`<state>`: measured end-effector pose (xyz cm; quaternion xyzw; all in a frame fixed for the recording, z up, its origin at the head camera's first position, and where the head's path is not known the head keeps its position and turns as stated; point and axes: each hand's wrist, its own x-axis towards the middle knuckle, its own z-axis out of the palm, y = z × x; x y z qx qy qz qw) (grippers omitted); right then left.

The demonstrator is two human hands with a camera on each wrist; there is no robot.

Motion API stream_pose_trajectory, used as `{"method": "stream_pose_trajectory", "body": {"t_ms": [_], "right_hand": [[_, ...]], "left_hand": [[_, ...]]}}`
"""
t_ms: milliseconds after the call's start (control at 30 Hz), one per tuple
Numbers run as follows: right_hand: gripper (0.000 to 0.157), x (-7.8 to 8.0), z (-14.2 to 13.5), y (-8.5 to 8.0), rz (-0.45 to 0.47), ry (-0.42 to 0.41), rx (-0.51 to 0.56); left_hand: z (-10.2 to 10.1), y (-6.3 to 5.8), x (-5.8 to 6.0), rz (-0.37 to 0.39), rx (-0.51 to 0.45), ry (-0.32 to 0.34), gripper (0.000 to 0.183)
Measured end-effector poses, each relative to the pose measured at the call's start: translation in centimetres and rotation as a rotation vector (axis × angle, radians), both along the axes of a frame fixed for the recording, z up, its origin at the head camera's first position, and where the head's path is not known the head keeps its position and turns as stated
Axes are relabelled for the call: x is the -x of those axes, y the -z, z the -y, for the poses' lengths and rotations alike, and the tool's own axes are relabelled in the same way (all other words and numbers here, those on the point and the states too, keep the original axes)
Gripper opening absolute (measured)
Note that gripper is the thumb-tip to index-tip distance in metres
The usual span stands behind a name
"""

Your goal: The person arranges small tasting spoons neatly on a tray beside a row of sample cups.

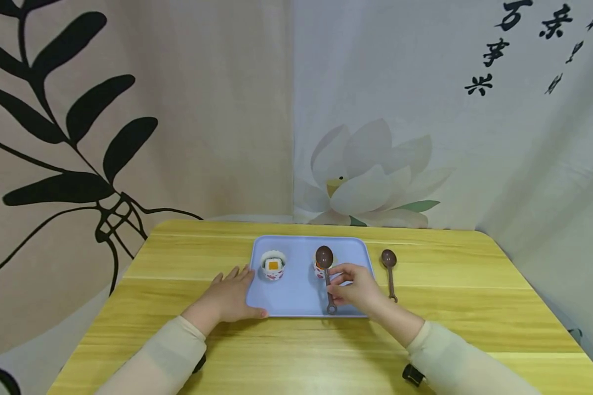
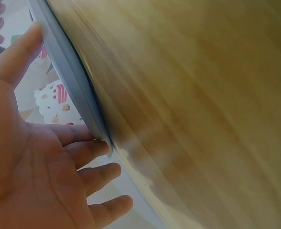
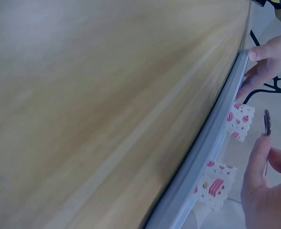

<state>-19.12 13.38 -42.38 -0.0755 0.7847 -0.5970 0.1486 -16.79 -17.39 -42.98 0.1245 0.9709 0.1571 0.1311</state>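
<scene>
A brown spoon [image 1: 324, 257] is pinched by its handle in my right hand [image 1: 357, 286], held over the light blue tray [image 1: 294, 299] with its bowl pointing away. Behind it, a small paper cup [image 1: 318, 272] is mostly hidden by the spoon and fingers. At the tray's left stands another patterned paper cup [image 1: 273, 276], with a white and orange piece inside. My left hand [image 1: 231, 296] rests against the tray's left edge, fingers extended and thumb at the near corner. In the left wrist view, the palm of that hand [image 2: 40, 167] shows beside the rim.
A second brown spoon [image 1: 390, 269] lies on the wooden table [image 1: 296, 351], right of the tray. Behind the table hang curtains printed with a dark plant [image 1: 79, 186] and a pale lotus [image 1: 370, 181].
</scene>
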Motion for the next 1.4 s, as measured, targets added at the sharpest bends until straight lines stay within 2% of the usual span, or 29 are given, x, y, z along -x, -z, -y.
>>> {"method": "stream_pose_trajectory", "body": {"t_ms": [200,400,700,933,1200,1400], "right_hand": [[0.033,0.1,1.0,0.0,0.001,0.001,0.011],[0.031,0.4,1.9,0.1,0.012,0.037,0.021],[0.03,0.9,3.1,0.5,0.014,0.033,0.055],[0.032,1.0,4.2,0.6,0.046,0.045,0.048],[0.033,1.0,5.4,1.0,0.077,0.036,0.106],[0.033,1.0,6.2,1.4,0.087,0.043,0.08]], "left_hand": [[0.0,0.0,0.1,0.0,0.004,0.003,0.113],[-0.1,0.0,0.1,-0.006,0.01,0.003,0.113],[0.0,0.1,0.1,-0.003,0.008,-0.001,0.112],[-0.1,0.2,0.1,-0.009,0.001,-0.005,0.113],[-0.1,0.2,0.0,-0.014,0.0,-0.004,0.112],[-0.1,0.2,0.0,-0.016,0.006,-0.001,0.113]]}}
